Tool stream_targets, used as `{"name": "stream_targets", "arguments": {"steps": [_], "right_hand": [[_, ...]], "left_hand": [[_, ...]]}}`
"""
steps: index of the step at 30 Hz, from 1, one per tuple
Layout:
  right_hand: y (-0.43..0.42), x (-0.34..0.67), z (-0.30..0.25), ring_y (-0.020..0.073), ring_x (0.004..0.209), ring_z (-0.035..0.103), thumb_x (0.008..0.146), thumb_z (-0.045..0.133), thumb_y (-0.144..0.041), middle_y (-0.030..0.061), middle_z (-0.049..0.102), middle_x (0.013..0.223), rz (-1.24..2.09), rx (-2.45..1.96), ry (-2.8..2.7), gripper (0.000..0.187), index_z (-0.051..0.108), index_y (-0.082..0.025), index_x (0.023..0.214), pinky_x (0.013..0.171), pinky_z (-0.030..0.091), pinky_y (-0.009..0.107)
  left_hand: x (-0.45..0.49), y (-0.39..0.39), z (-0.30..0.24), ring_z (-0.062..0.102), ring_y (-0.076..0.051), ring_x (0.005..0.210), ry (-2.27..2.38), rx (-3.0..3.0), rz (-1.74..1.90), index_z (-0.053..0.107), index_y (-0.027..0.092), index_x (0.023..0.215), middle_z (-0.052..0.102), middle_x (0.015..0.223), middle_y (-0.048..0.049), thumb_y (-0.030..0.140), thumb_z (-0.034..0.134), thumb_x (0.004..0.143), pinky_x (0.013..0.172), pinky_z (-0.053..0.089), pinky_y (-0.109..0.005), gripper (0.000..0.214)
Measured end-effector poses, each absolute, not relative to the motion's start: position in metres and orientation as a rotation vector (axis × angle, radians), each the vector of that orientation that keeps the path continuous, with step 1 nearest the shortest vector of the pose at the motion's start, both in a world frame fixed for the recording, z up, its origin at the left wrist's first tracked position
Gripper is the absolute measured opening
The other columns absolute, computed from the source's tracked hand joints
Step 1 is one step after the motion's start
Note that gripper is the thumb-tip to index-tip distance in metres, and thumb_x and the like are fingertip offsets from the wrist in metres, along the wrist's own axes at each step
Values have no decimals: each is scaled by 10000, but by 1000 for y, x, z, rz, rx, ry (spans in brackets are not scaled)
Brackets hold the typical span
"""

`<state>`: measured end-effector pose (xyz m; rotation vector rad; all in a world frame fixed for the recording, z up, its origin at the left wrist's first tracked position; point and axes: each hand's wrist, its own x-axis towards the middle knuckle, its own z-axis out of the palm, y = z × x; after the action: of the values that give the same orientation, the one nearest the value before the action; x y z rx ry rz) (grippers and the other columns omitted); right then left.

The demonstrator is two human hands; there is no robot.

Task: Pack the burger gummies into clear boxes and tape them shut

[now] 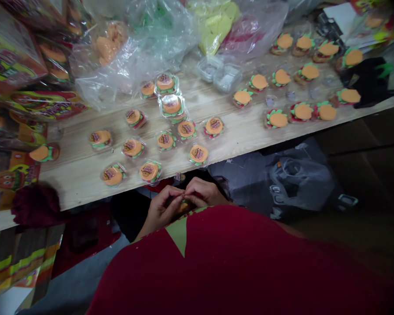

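Close to my body, below the table's front edge, my left hand (166, 204) and my right hand (202, 190) meet with bent, pinched fingers. Beneath the fingertips shows part of an orange and green toy burger (184, 207); the rest is hidden by my hands and shirt. Nearest on the table are toy burgers in clear plastic shells with printed labels, such as one labelled burger (150, 171) and another labelled burger (198, 154). One open clear shell (171, 106) lies among them.
Unlabelled burgers (277, 118) stand in rows at the right. Empty clear shells (219, 73) and plastic bags (170, 39) with foam pieces lie behind. Printed boxes (13, 65) stack at the left, near a dark red cloth (36, 205). A clear bag (298, 183) is below the table.
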<state>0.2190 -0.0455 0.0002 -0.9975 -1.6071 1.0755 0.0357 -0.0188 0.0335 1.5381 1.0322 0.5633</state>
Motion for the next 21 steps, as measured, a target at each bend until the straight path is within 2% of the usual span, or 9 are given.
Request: {"name": "stream_targets", "arguments": {"steps": [7,12,21], "right_hand": [[-39,217,6,156,769,516,935,470,-274,58,550,780,707,-1148,-1829,250,553,-167,725,702,431,276],[-41,218,9,119,670,508,935,477,-280,22,542,733,928,-1055,-1798,199,527,-177,773,615,413,234],[-48,209,3,113,673,489,889,535,-329,7,535,746,1195,-1219,-1536,187,520,-182,774,611,391,236]], "left_hand": [[38,-23,33,588,-166,761,1211,1305,525,657,160,888,651,826,-48,408,512,899,682,446,-263,287],[37,-23,36,592,-175,783,1208,1397,532,670,150,847,650,838,-61,389,518,890,715,436,-278,287],[29,-22,37,552,-150,685,1150,1522,512,638,150,755,612,739,-44,332,509,894,641,412,-259,263]]}}
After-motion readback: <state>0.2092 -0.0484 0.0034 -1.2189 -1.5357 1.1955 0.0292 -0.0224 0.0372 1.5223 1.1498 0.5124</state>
